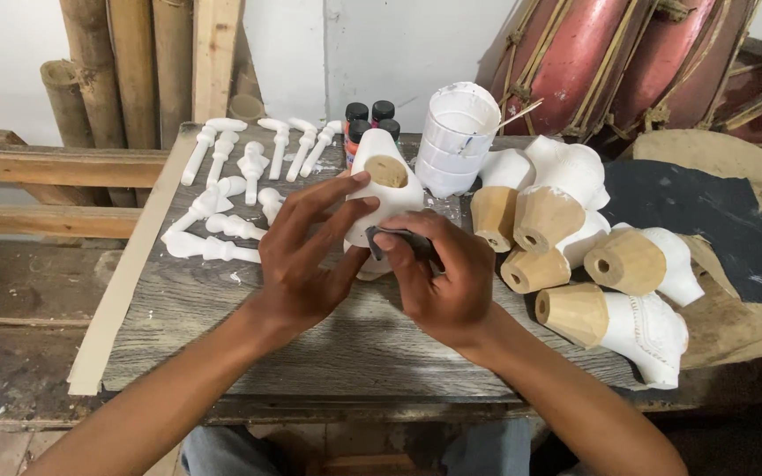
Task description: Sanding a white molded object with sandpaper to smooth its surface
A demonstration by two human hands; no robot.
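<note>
My left hand (310, 256) holds a white-painted wooden piece (383, 181) upright on the grey wooden table (249, 335); its bare wooden end faces up. My right hand (438, 278) pinches a small dark folded sheet, likely sandpaper (399, 240), against the lower side of that piece. Both hands work close together at the table's middle.
Several white turned pegs (240, 167) lie at the back left. Small paint bottles (370, 119) and a stack of white cups (456, 137) stand behind. Several white pieces with bare wooden ends (593, 264) lie at the right beside a dark sheet (707, 220). Bamboo poles (125, 62) lean on the wall.
</note>
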